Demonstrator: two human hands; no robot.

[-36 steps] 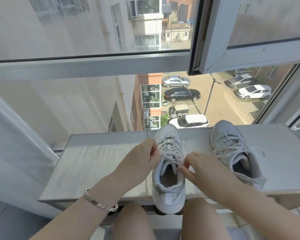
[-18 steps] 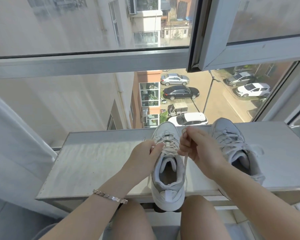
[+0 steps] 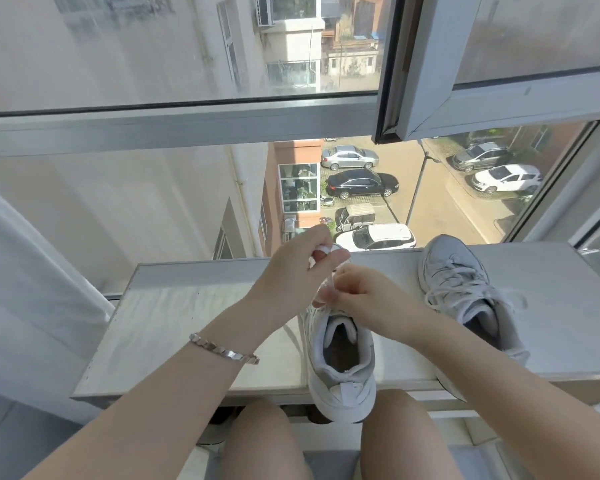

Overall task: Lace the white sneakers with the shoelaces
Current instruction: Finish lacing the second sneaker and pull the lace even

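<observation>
Left hand (image 3: 291, 268): pinches lace (image 3: 329, 284), raised above sneaker (image 3: 340, 358) at sill (image 3: 187, 306) edge. Right hand (image 3: 364, 299): fingers curled on same lace. Second sneaker (image 3: 465, 289): laced, rightward. Step: probably drawing top eyelets snug; next needs even tension.

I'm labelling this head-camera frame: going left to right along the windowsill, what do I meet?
Silver link bracelet → left hand pinching the white shoelace → right hand → grey-white laced sneaker at the far right. The white sneaker being laced lies under both hands, so it is left out.
</observation>
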